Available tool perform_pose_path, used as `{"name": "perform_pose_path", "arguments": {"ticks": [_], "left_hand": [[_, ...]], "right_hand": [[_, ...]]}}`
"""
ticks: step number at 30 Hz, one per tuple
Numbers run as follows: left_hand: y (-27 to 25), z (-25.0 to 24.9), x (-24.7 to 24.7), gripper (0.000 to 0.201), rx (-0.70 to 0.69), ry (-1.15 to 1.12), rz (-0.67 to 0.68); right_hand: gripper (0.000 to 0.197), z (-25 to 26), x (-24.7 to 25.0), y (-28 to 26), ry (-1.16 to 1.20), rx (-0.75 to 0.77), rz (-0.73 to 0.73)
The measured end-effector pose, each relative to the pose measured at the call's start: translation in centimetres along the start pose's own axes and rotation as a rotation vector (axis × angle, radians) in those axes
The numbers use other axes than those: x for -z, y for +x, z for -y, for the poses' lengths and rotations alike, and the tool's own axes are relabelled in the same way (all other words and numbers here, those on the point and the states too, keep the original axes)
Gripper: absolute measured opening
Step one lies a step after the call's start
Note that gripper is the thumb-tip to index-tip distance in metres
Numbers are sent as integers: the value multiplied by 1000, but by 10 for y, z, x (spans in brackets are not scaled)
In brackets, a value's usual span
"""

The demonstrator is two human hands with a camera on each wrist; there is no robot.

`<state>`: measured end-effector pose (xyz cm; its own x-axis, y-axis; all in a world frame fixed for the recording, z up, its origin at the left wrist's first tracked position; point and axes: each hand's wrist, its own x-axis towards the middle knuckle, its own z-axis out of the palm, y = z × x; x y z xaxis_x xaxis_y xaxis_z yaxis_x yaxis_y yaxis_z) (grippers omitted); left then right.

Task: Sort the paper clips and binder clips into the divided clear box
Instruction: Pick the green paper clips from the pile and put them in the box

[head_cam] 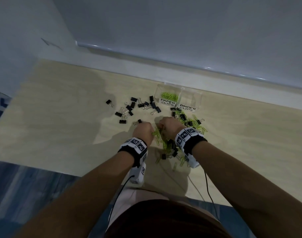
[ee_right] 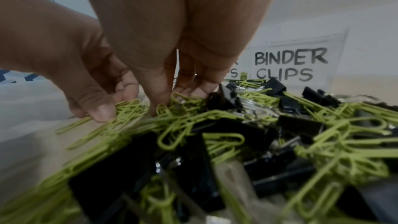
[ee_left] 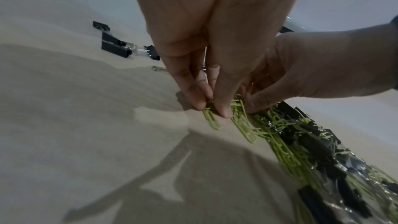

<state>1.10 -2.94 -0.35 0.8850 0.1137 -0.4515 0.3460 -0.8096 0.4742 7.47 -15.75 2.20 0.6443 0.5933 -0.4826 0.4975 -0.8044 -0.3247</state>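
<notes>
Picking green paper clips (ee_left: 243, 125) from the mixed pile (head_cam: 170, 145) just near-side of the box (head_cam: 178, 98), left hand (head_cam: 143, 131) pinching 1, right hand (head_cam: 169, 125) fingers curled into them, grip unclear; next, lift clear of binder clips (head_cam: 134, 107) into PAPER CLIPS compartment.

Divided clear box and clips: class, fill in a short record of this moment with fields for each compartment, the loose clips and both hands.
Paper-clip compartment: holds green paper clips
Binder-clip compartment: looks empty
Black binder clips: scattered on the table, left of the box
Mixed pile: green and black clips tangled
Left hand: pinches green paper clips
Right hand: fingertips in the pile
</notes>
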Motion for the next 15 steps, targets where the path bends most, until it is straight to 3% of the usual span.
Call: {"name": "perform_pose_path", "arguments": {"ticks": [7,12,15], "left_hand": [[8,-7,0,17,-204,209,41],[16,-9,14,16,-304,273,145],[21,-12,30,13,-295,134,133]], "right_hand": [[17,-12,-2,-2,27,21,-105],[10,-28,1,-3,388,-130,-233],[2,-35,12,-4,637,-202,-325]]}}
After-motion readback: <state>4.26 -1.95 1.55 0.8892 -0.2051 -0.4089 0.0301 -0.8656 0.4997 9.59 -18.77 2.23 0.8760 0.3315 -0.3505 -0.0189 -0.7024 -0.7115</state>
